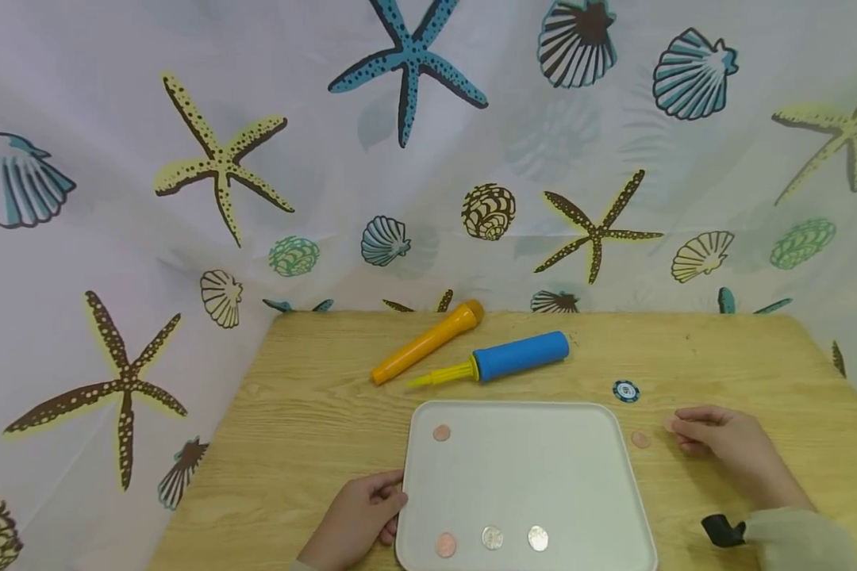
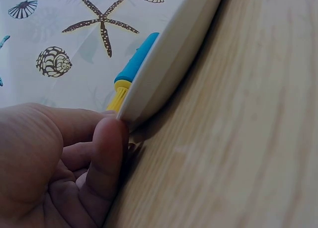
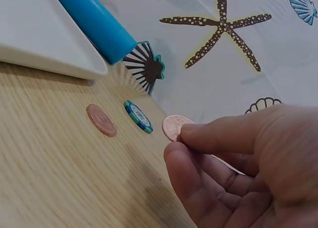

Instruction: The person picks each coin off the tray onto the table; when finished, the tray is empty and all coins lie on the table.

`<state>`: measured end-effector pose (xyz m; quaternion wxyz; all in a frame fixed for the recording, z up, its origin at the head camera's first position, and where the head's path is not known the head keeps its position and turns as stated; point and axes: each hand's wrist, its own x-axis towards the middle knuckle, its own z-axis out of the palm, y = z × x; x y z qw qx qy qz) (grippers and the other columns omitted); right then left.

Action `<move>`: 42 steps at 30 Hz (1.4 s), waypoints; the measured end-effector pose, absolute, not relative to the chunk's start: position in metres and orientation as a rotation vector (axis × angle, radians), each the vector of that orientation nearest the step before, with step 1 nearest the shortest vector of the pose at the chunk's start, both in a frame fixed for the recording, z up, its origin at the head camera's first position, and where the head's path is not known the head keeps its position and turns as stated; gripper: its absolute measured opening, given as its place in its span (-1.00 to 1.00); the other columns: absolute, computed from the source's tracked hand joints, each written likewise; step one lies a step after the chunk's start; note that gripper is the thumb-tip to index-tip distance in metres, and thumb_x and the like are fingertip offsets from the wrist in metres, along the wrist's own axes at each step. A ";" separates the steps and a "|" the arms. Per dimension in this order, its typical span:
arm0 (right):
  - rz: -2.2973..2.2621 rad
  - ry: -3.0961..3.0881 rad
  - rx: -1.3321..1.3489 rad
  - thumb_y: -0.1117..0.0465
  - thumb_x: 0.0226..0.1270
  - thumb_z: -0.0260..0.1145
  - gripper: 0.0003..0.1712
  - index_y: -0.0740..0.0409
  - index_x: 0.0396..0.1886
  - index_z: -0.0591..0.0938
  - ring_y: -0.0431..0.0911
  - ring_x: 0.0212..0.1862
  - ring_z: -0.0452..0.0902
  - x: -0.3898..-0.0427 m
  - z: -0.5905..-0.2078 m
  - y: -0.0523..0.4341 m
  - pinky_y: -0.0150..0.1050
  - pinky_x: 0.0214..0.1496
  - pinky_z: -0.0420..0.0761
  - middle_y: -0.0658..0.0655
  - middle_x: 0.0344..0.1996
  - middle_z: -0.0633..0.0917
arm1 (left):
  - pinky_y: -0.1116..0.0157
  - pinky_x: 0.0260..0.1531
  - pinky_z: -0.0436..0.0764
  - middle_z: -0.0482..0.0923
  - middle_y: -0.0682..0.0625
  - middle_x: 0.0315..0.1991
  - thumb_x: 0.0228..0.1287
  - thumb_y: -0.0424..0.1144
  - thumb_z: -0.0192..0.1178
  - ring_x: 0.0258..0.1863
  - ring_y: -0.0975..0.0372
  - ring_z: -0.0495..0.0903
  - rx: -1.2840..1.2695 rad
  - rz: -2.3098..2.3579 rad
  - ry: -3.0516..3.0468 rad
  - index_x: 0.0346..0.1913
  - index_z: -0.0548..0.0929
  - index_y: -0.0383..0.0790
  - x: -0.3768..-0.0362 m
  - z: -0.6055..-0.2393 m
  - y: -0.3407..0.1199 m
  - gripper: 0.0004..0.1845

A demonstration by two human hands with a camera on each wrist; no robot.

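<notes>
My right hand (image 1: 728, 444) pinches a copper-coloured coin (image 3: 177, 126) by its edge between thumb and finger, above the wooden table. Another copper-coloured coin (image 1: 640, 439) lies flat just left of that hand, with a blue and white poker chip (image 1: 625, 390) behind it. At the white tray's (image 1: 528, 476) left side, my left hand (image 1: 360, 511) grips the rim, its thumb and fingers right at the edge in the left wrist view. On the tray, a copper-coloured coin (image 1: 441, 432) lies toward the back; a copper-coloured coin (image 1: 446, 545) and two silver coins (image 1: 493, 538) lie along the front.
Behind the tray lie an orange toy microphone (image 1: 428, 345) and a small hand pump (image 1: 521, 357) with a blue barrel and yellow nozzle. A black pipe-shaped object (image 1: 721, 530) is beside the right sleeve. A curtain (image 1: 314, 159) printed with shells and starfish borders the table.
</notes>
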<state>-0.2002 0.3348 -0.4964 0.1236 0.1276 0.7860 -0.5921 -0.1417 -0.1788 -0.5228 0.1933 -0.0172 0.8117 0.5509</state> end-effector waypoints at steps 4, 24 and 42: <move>-1.644 2.350 0.371 0.01 0.35 0.43 -0.36 0.41 0.22 0.57 -0.20 -0.17 0.71 -0.199 -0.502 0.330 -0.31 -0.10 0.74 0.00 -0.09 0.75 | 0.30 -0.52 0.69 0.59 -0.05 -0.31 0.45 -0.23 0.21 -0.52 0.22 0.58 -0.057 1.545 2.264 0.35 0.45 -0.49 -0.139 -0.521 -0.180 -0.47; -1.385 2.526 0.460 0.01 0.32 0.45 -0.49 0.37 0.01 0.69 -0.18 -0.28 0.67 -0.200 -0.510 0.318 -0.30 -0.26 0.73 0.09 -0.21 0.76 | 0.31 -0.54 0.66 0.58 -0.05 -0.32 0.44 -0.25 0.21 -0.56 0.24 0.55 -0.106 1.562 2.223 0.35 0.42 -0.53 -0.137 -0.524 -0.180 -0.45; -1.251 2.607 0.415 0.16 0.42 0.32 -0.61 0.44 0.00 0.68 -0.11 -0.43 0.54 -0.212 -0.505 0.312 -0.24 -0.45 0.62 0.07 -0.47 0.67 | 0.30 -0.53 0.67 0.60 -0.05 -0.32 0.44 -0.24 0.22 -0.54 0.23 0.58 -0.084 1.574 2.225 0.36 0.44 -0.49 -0.143 -0.524 -0.181 -0.45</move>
